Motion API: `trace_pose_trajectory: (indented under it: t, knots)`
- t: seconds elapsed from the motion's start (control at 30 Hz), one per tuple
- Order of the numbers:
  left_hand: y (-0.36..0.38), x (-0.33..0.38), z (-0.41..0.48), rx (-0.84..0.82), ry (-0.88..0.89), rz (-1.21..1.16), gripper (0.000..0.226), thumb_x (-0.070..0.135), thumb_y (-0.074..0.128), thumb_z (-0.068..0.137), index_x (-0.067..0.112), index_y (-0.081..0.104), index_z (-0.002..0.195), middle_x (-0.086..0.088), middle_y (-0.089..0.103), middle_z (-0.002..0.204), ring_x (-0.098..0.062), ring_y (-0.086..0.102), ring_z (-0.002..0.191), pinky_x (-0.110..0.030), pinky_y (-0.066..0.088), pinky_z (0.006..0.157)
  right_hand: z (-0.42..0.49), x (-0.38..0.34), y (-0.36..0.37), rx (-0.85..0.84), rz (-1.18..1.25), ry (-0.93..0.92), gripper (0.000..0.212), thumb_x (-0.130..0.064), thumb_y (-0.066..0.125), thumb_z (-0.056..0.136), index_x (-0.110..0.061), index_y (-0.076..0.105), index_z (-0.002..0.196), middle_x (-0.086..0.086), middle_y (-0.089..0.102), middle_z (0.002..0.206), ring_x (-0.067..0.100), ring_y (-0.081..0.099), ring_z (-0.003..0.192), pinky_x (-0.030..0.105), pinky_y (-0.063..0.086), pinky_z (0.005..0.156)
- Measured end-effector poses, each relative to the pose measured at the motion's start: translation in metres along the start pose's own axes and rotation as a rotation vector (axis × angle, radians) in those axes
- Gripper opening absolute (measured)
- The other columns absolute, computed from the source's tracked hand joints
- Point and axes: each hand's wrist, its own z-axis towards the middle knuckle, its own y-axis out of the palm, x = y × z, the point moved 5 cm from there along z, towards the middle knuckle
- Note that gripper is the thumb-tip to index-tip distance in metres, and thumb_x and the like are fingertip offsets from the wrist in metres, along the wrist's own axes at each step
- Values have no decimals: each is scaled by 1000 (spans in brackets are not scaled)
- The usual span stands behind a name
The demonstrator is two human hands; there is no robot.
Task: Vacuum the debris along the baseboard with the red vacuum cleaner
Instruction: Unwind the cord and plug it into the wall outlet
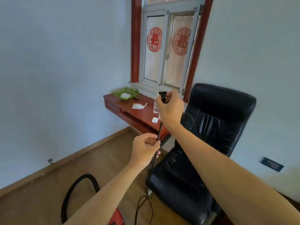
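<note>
My right hand grips the black plug of the vacuum's power cord and holds it up in front of the desk. My left hand pinches the black cord lower down, so it runs taut between both hands. More cord loops on the floor. The red vacuum cleaner shows only as a red corner at the bottom edge, under my left forearm. Its black hose arches over the wooden floor. Small pale debris lies scattered along the wooden baseboard under the left wall.
A black leather office chair stands close on the right. A red-brown desk under the window carries a green tray, papers and a clear bottle. A dark wall socket sits low on the right wall.
</note>
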Motion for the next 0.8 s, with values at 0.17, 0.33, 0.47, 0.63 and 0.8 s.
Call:
trace_pose_trajectory:
  t: [0.17,0.33,0.47,0.63,0.8]
  knots:
    - [72,20,-19,-139,62,-29,15,-3,70,84,10,70,91,-16,68,71,-35,66,54,-50,59,55,10,16,-97,132,-91,11,18,-22,69,89,-11,55,93,-13,54,66,8,55,59,35,55,63]
    - [170,35,-50,-312,73,-53,11,-3,68,85,6,69,91,-9,66,65,-30,65,52,-52,59,52,15,53,-204,249,-134,70,17,-21,69,90,-12,55,92,-14,55,66,5,54,59,29,51,61]
    - [257,44,-88,-424,112,-63,11,-3,68,85,7,70,88,-10,66,64,-34,65,53,-53,58,51,10,88,-300,335,-187,135,19,-23,67,90,-17,49,86,-9,55,64,15,53,63,32,46,60]
    - [363,57,-147,-540,164,-74,9,2,69,86,5,70,94,-10,67,64,-35,65,51,-48,59,53,-2,130,-416,417,-272,200,17,-23,65,91,-15,49,88,-1,59,66,24,55,62,46,52,62]
    - [450,57,-201,-649,167,-61,17,8,69,89,3,68,105,-10,67,64,-28,64,45,-37,55,47,-24,166,-511,474,-300,248,16,-21,63,91,-12,50,89,-3,55,60,19,48,55,45,48,60]
